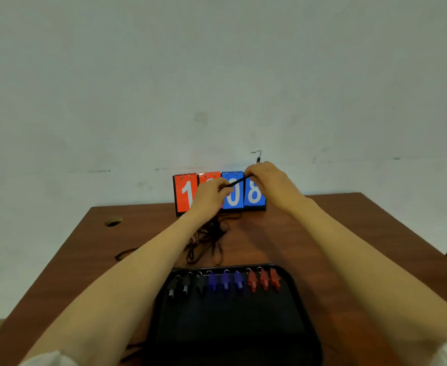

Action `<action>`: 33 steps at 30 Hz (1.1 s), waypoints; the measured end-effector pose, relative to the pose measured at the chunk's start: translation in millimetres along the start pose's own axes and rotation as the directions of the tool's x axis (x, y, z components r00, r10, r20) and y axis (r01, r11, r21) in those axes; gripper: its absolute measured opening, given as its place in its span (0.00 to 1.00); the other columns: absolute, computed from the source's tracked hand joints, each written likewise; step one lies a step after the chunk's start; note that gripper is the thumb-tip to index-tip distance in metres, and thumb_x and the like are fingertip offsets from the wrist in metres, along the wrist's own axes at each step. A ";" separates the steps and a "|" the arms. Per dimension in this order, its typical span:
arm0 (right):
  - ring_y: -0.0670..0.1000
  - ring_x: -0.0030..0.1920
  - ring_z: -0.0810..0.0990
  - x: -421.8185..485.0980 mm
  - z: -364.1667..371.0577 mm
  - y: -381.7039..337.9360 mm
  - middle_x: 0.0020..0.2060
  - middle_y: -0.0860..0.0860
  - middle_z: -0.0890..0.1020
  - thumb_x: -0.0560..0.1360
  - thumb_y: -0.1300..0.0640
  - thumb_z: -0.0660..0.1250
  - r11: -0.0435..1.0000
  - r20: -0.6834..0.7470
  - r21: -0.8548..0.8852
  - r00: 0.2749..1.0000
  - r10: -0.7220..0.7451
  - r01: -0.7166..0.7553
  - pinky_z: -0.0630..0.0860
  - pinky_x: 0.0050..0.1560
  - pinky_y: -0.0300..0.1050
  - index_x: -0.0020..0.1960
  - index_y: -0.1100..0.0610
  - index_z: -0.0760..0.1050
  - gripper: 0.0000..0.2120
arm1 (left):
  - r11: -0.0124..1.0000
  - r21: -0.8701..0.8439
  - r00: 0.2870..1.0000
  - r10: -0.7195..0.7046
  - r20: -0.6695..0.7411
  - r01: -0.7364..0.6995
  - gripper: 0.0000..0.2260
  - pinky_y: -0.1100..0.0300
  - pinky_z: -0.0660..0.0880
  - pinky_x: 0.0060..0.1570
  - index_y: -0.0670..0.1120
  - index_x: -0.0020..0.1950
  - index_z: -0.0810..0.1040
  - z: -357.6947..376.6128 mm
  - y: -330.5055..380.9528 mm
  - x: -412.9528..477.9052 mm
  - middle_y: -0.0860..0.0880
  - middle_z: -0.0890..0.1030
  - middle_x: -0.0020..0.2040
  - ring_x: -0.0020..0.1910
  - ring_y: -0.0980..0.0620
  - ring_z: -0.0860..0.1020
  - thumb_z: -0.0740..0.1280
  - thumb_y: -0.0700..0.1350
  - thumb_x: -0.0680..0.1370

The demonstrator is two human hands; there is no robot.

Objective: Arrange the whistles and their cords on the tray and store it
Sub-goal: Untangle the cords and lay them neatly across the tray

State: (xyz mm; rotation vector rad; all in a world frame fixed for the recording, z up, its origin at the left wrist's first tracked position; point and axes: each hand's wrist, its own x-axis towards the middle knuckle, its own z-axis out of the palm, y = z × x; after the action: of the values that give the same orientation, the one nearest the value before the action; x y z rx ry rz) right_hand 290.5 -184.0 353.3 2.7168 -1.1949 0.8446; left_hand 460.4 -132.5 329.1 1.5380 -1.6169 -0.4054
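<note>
Pinching black cord (239, 180) taut btwn L hand (211, 192) & R hand (266, 178), both clenched on it, over table's (322, 233) far edge | cord pile (207, 240) below | whistles (225, 281) in row on tray (302, 313)

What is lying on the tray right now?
Nine whistles line the far edge of the tray: three black, three blue, three red. No cords there. The left forearm hides the near left corner.

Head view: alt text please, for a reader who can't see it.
Two bare hands, left and right, hold a black cord taut between them above a brown table. A black tray nearest the viewer holds a row of black, blue and red whistles; loose cords and a red-and-blue scoreboard lie beyond.
</note>
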 end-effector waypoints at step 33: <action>0.57 0.44 0.81 -106.8 -2.8 2.7 0.44 0.56 0.84 0.78 0.55 0.64 0.908 -0.013 0.003 0.908 0.419 -0.419 0.74 0.39 0.46 0.50 0.59 0.79 0.09 | 0.879 0.370 0.950 -0.241 -0.200 0.301 0.10 0.53 0.73 0.43 0.46 0.47 0.78 -87.7 -86.4 -121.7 0.47 0.82 0.44 0.46 0.45 0.78 0.63 0.51 0.78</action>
State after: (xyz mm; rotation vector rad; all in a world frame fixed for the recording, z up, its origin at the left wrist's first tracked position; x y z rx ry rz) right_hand 228.6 -114.0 301.5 2.4804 -1.8134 0.8936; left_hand 568.7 -8.7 275.5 2.0657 -1.4248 -0.1053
